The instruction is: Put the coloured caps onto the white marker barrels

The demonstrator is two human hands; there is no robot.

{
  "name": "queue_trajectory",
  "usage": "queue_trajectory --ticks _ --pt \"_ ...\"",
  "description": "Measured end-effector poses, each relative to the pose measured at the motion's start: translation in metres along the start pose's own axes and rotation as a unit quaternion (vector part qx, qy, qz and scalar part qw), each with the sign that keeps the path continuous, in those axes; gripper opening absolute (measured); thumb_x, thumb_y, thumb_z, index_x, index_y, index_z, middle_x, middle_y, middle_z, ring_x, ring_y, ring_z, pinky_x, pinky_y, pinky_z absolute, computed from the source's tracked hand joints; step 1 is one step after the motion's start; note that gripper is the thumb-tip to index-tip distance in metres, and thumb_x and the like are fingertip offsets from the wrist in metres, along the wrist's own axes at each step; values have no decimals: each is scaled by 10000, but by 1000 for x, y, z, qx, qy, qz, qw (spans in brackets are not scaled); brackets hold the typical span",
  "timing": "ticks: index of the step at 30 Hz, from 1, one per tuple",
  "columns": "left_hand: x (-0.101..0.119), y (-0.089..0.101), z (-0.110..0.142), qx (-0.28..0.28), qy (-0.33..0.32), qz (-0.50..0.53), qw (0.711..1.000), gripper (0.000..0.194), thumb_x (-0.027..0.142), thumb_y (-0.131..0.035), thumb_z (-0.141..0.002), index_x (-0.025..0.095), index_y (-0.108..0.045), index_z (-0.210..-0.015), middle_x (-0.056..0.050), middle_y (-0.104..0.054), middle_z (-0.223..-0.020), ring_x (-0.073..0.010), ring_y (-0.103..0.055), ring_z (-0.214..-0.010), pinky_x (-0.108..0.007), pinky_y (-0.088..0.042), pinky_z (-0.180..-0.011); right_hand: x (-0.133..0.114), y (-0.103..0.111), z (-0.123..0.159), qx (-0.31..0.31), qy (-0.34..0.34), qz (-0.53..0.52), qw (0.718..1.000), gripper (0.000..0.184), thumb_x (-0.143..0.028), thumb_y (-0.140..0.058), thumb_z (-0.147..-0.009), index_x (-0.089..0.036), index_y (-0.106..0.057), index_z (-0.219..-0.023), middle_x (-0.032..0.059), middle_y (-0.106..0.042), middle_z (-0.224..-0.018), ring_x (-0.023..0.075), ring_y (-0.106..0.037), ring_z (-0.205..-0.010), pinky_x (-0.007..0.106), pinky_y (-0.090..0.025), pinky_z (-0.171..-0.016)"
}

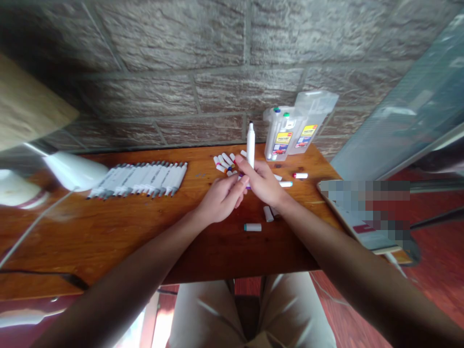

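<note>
My right hand (266,181) is closed around a white marker (251,145), which stands upright with its dark tip bare and pointing up. Just left of it, my left hand (224,195) is closed, thumb and fingers meeting near the marker's lower end. A bit of purple shows between the two hands; what the left fingers hold is mostly hidden. Behind the hands lies a cluster of white marker caps (225,160) with coloured ends. Nearer me are a teal-ended cap (253,227) and a white cap (268,213), beside my right wrist.
A long row of white markers (141,179) lies to the left by a white lamp (74,169). At the back right stands a clear marker case (281,137) with a few markers inside. A red-ended cap (300,176) lies before it. A stone-block wall (217,92) backs the wooden table (119,232).
</note>
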State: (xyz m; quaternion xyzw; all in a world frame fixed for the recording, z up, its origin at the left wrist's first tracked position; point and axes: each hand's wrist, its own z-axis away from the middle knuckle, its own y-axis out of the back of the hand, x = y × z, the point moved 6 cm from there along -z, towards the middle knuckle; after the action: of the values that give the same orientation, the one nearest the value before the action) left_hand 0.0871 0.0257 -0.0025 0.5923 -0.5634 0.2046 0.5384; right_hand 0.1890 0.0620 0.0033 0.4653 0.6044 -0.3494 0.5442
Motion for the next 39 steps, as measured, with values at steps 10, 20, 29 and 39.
queue_trajectory --ticks 10,20,29,39 --pt "1 1 0 -2 -8 -21 1000 486 507 -337 -1071 195 -500 -736 26 -558 -531 -118 -548 -526 -261 -429 -622 -2 1 0 2 27 12 1000 574 -656 -544 -934 -179 -514 -617 -44 -535 -472 74 -539 -462 201 -391 -494" --pt "1 1 1 -2 -11 -24 1000 489 527 -329 -1069 195 -509 -760 30 -553 -527 -116 -542 -516 -257 -427 -609 -6 1 1 0 39 27 999 580 -680 -528 -927 -183 -503 -631 -40 -532 -492 76 -526 -482 206 -393 -509" --pt "2 1 1 -1 -16 -27 999 493 531 -325 -1069 196 -507 -755 30 -548 -522 -115 -538 -511 -260 -427 -608 -10 2 2 7 47 42 998 594 -719 -518 -906 -183 -521 -652 -35 -534 -510 84 -525 -492 221 -406 -522" --pt "1 2 1 -3 -12 -37 999 516 552 -320 -1064 200 -502 -733 22 -567 -541 -126 -561 -543 -269 -441 -639 -9 2 2 5 49 37 998 559 -656 -521 -944 -185 -511 -643 -34 -547 -496 84 -534 -488 214 -405 -525"
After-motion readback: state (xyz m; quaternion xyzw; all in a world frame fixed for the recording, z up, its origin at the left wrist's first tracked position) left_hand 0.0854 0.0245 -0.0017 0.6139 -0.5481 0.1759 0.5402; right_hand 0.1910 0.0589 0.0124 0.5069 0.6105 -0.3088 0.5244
